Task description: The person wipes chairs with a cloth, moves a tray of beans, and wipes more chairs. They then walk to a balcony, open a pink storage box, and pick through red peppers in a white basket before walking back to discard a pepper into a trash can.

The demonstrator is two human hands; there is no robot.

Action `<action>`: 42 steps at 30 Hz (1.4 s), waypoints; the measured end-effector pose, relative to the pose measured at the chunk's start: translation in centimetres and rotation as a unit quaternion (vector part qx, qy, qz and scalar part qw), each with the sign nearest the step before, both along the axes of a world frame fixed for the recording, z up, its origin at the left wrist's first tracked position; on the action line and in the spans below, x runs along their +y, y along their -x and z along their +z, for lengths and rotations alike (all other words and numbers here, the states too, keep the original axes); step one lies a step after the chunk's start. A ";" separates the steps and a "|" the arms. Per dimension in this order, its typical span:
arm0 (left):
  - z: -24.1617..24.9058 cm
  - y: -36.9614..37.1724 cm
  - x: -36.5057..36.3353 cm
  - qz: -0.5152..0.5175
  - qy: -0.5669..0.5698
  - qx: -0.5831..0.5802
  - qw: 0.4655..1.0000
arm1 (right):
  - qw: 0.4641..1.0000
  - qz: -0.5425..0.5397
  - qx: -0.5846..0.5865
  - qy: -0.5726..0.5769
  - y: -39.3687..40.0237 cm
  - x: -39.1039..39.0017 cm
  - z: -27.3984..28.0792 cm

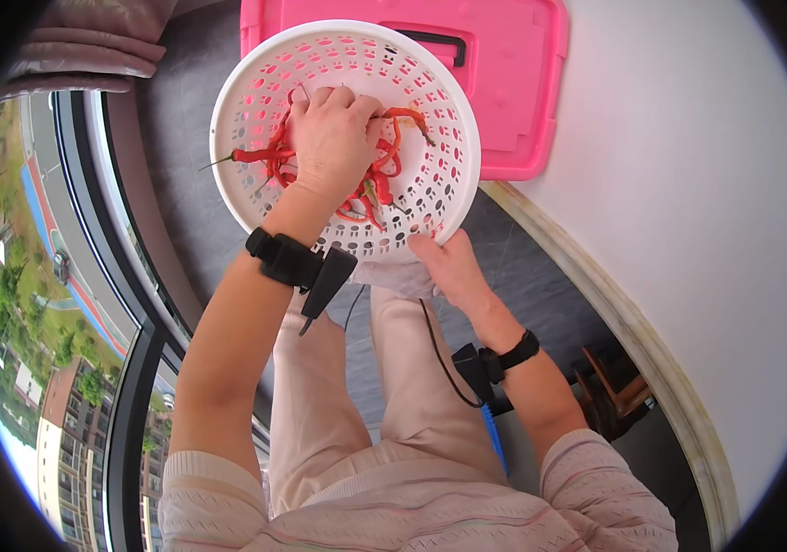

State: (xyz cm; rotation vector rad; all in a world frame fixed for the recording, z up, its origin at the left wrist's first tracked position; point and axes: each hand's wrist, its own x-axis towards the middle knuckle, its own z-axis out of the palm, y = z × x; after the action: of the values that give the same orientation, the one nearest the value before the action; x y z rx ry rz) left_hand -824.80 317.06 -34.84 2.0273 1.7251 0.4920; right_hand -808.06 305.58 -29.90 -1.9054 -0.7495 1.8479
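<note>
A round white plastic basket with holes in its wall is held up in front of me. Red chili peppers lie inside it, some with green stems. My left hand reaches down into the basket, its fingers curled over the peppers and closed around some of them. Below the basket, my right hand grips the near right rim, thumb on top and the other fingers hidden underneath. Both wrists wear black straps with small devices.
A pink lidded box with a black handle is behind the basket. On the left is a window with dark frames, and a curtain hangs above it. A white wall stands on the right.
</note>
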 end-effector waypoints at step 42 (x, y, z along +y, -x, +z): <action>1.2 -0.8 -1.4 0.048 0.035 -0.034 0.998 | 0.998 0.056 -0.017 -0.001 -0.5 0.5 0.3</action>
State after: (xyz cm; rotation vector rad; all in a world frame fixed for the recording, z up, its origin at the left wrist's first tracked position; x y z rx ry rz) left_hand -823.98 315.62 -33.60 1.8647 1.7812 0.5172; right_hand -807.60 306.09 -29.59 -1.9347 -0.8867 1.8824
